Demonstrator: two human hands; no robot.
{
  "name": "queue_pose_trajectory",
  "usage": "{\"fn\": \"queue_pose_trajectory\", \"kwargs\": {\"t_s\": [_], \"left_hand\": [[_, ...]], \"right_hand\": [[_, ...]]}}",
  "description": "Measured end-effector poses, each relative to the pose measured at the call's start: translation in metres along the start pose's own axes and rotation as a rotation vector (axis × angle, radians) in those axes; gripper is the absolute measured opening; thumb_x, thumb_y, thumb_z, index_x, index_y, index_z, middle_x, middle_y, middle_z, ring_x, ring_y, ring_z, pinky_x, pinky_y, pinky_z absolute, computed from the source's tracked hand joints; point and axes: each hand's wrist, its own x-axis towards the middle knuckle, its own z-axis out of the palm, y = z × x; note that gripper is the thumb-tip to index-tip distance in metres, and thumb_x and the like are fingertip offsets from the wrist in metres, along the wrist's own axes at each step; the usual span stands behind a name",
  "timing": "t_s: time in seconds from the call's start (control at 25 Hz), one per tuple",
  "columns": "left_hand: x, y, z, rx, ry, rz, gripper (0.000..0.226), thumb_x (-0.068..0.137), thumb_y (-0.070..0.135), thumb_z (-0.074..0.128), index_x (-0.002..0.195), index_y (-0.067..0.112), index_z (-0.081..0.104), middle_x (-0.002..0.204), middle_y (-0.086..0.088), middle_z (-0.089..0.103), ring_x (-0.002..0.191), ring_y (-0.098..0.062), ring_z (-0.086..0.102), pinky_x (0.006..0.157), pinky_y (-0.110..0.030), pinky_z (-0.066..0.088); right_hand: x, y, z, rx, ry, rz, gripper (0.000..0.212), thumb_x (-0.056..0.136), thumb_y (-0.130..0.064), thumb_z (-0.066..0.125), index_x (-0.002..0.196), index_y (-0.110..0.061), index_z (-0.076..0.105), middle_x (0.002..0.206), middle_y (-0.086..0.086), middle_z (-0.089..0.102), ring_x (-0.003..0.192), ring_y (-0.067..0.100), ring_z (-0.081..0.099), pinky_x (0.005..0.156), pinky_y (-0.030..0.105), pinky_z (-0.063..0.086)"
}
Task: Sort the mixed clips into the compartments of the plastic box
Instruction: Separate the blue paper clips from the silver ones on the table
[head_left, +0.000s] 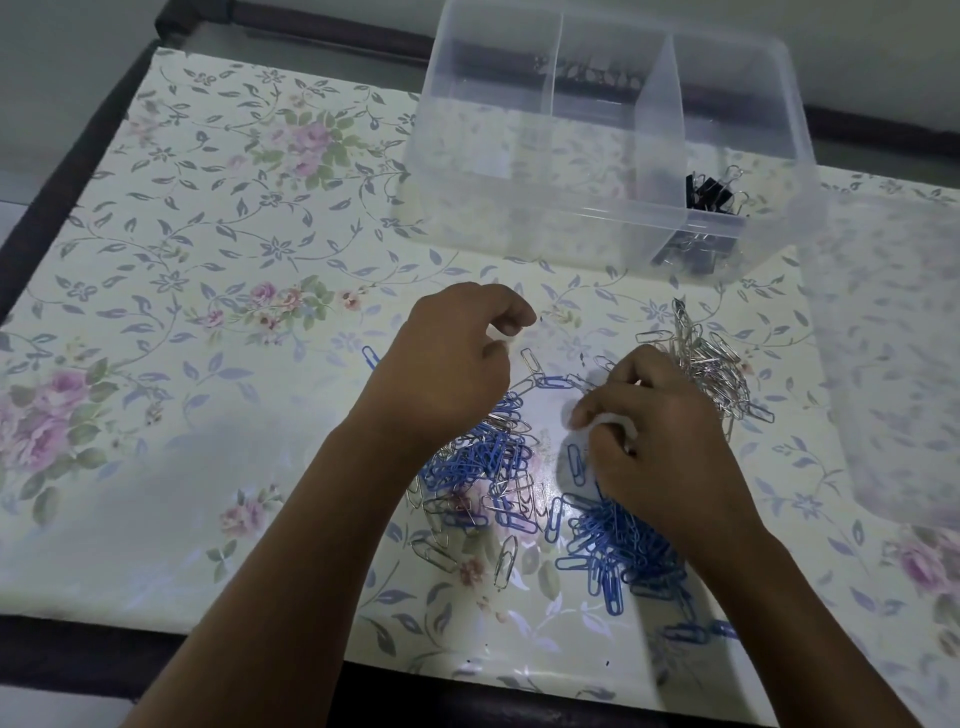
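Clips in three heaps – clear box beyond them

The plastic box (519, 223) is clear and open-topped, split by frosted dividers, and stands upright at the far side of the tabletop (208, 312). A few black binder clips (714, 195) lie in its right compartment. Nearer – outside the box – silver paper clips (711, 364) lie heaped at the right, blue paper clips (618, 545) in front of them, and a mixed blue-and-silver pile (488, 467) to the left.
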Motion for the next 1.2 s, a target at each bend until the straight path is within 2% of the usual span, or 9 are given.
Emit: {"fn": "queue_pose_trajectory", "kwargs": {"t_s": [0.12, 0.2, 0.44, 0.64, 0.8, 0.92, 1.04, 1.12, 1.2], "left_hand": [[0.000, 0.001, 0.000, 0.011, 0.005, -0.005, 0.033, 0.082, -0.004, 0.048, 0.102, 0.017, 0.065, 0.098, 0.005, 0.060, 0.089, -0.006, 0.055, 0.076, -0.007, 0.040], [0.000, 0.001, 0.000, 0.007, 0.008, -0.006, 0.033, 0.082, -0.004, 0.049, 0.101, 0.017, 0.065, 0.097, 0.005, 0.059, 0.084, -0.005, 0.055, 0.074, -0.006, 0.040], [0.000, -0.001, -0.001, -0.017, 0.008, -0.008, 0.030, 0.081, -0.001, 0.051, 0.099, 0.018, 0.064, 0.094, 0.007, 0.059, 0.081, -0.006, 0.057, 0.069, -0.007, 0.040], [0.000, -0.001, -0.002, -0.019, 0.010, 0.000, 0.029, 0.083, -0.001, 0.051, 0.099, 0.018, 0.066, 0.094, 0.008, 0.059, 0.080, -0.006, 0.055, 0.069, -0.002, 0.036], [0.000, 0.001, -0.001, -0.003, 0.023, -0.009, 0.031, 0.084, -0.003, 0.048, 0.099, 0.016, 0.068, 0.099, 0.003, 0.061, 0.086, -0.006, 0.053, 0.071, -0.002, 0.037], [0.001, 0.001, -0.003, -0.018, 0.072, -0.025, 0.030, 0.084, -0.003, 0.048, 0.101, 0.016, 0.066, 0.100, 0.003, 0.060, 0.083, -0.005, 0.052, 0.073, -0.006, 0.039], [0.000, 0.002, -0.001, -0.028, -0.096, -0.061, 0.038, 0.085, -0.002, 0.047, 0.114, 0.020, 0.060, 0.110, 0.005, 0.058, 0.093, -0.009, 0.055, 0.075, -0.017, 0.042], [-0.004, 0.007, 0.006, -0.111, -0.288, -0.081, 0.045, 0.084, -0.004, 0.044, 0.119, 0.021, 0.055, 0.118, 0.004, 0.057, 0.099, -0.011, 0.057, 0.066, -0.008, 0.040], [-0.003, 0.008, 0.009, -0.154, -0.276, -0.096, 0.047, 0.083, -0.006, 0.042, 0.119, 0.021, 0.055, 0.114, 0.001, 0.058, 0.094, -0.011, 0.057, 0.059, -0.003, 0.036]], "right_hand": [[-0.001, 0.002, -0.001, -0.079, 0.006, 0.005, 0.038, 0.073, -0.012, 0.042, 0.098, -0.013, 0.071, 0.078, -0.003, 0.039, 0.064, 0.009, 0.041, 0.050, 0.020, 0.036], [-0.001, 0.002, 0.000, -0.118, -0.016, -0.017, 0.043, 0.074, -0.013, 0.041, 0.106, -0.015, 0.070, 0.075, -0.002, 0.036, 0.064, 0.012, 0.037, 0.048, 0.014, 0.031], [0.000, 0.007, -0.009, -0.036, -0.072, -0.110, 0.035, 0.075, -0.017, 0.042, 0.084, -0.019, 0.076, 0.068, 0.003, 0.046, 0.058, 0.013, 0.041, 0.045, 0.024, 0.035], [0.002, 0.020, -0.023, -0.159, 0.030, 0.011, 0.034, 0.072, -0.011, 0.046, 0.088, -0.015, 0.075, 0.068, 0.002, 0.046, 0.058, 0.012, 0.043, 0.052, 0.016, 0.033], [0.000, 0.009, -0.023, -0.162, -0.155, -0.148, 0.037, 0.074, -0.022, 0.042, 0.090, -0.021, 0.075, 0.070, -0.003, 0.045, 0.061, 0.012, 0.042, 0.048, 0.014, 0.029], [-0.001, 0.016, -0.022, -0.258, -0.067, -0.025, 0.034, 0.072, -0.005, 0.050, 0.095, -0.012, 0.074, 0.069, 0.003, 0.047, 0.055, 0.015, 0.043, 0.048, 0.013, 0.027], [-0.001, 0.013, -0.015, -0.262, 0.023, -0.002, 0.043, 0.068, 0.008, 0.058, 0.107, -0.006, 0.069, 0.075, 0.005, 0.045, 0.059, 0.018, 0.043, 0.049, 0.019, 0.035], [-0.001, 0.003, -0.005, -0.241, -0.010, -0.116, 0.046, 0.070, -0.001, 0.052, 0.113, -0.009, 0.065, 0.079, 0.008, 0.048, 0.059, 0.021, 0.047, 0.047, 0.026, 0.040], [-0.001, -0.002, 0.001, -0.211, -0.055, -0.149, 0.047, 0.075, -0.011, 0.042, 0.116, -0.012, 0.064, 0.081, 0.009, 0.048, 0.060, 0.024, 0.050, 0.049, 0.029, 0.043]]}}
